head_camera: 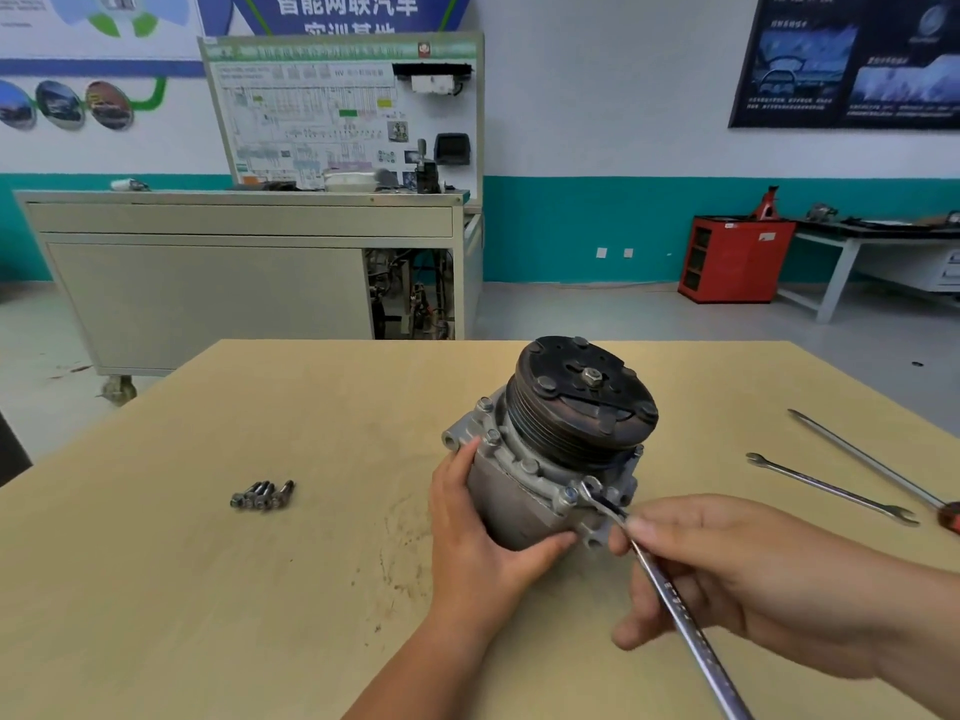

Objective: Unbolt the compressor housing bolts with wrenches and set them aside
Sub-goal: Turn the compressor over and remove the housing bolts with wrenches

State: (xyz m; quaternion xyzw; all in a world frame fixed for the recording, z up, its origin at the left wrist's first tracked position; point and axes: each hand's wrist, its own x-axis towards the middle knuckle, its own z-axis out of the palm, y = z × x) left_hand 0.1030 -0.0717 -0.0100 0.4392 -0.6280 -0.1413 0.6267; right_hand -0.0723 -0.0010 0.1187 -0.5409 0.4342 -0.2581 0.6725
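Hands apart, either side of the compressor (pixel 550 449). Five loose bolts (pixel 262 495) lie bunched on the table (pixel 311 589), well left of L hand. L hand (pixel 478 517) reaches fwd and grips the housing: fingers round its left side, thumb across the lower front. Flange bolt (pixel 570 493) sits between the hands. Wrench (pixel 689 631) open end is at that bolt; can't tell if seated. R hand (pixel 727 579) pinches the shank near the head, palm angled in. Spare wrench (pixel 831 488) and screwdriver (pixel 867 461) lie right of R hand.
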